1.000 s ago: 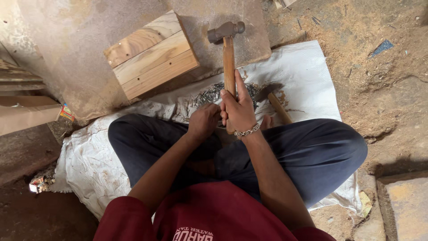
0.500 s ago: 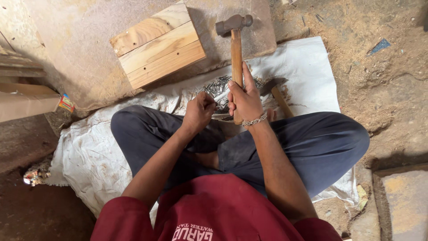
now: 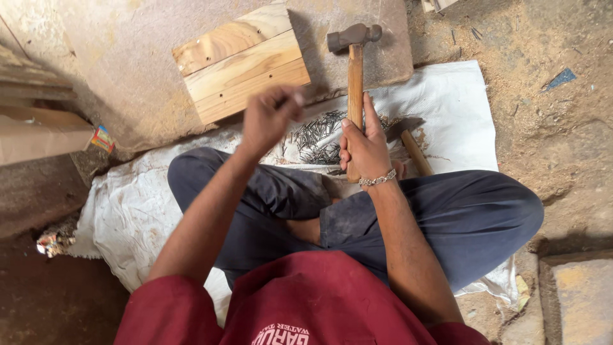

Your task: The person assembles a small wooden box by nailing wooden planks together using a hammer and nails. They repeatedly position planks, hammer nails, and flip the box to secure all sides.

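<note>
Wooden panel [image 3: 239,61] at 11 o'clock on slab [image 3: 128,76] | nail pile [image 3: 316,137] centre on sheet [image 3: 447,108] | hammer [image 3: 354,70] at 12 | second hammer [image 3: 412,144] at 2, beside pile

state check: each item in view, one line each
hammer: upright, gripped by the handle
right hand: closed on the hammer
left hand: raised, fingers pinched; blurred, contents unclear
nail pile: loose on the white sheet
wooden board: lying flat
second tool: lying on the sheet
</note>
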Available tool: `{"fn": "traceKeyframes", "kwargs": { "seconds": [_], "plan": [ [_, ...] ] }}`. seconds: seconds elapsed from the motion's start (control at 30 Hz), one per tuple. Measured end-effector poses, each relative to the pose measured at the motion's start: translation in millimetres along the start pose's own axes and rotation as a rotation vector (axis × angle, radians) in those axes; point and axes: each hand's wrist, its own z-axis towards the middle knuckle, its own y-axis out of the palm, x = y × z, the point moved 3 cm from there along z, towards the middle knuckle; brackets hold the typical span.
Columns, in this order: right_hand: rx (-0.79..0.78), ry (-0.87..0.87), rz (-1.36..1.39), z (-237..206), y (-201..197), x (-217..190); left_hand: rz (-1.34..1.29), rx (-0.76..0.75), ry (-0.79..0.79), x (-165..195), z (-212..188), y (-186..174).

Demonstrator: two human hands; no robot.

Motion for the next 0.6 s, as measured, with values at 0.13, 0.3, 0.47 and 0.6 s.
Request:
{"fn": "traceKeyframes", "kwargs": {
  "seconds": [0.13, 0.3, 0.47, 0.6],
  "plan": [
    [0.003, -0.018, 0.023, 5, -3, 3, 0.03, 0.266, 0.757, 36, 50, -26],
    [-0.016, -0.028, 0.072, 12, -6, 2, 0.176, 0.349, 0.734, 34, 110, -35],
    [0.0, 0.008, 0.076, 14, -8, -2, 0.168, 0.422, 0.665, 21, 131, -31],
    [-0.022, -0.025, 0.059, 16, -4, -6, 0.192, 0.452, 0.72, 12, 137, -29]
  ]
}}
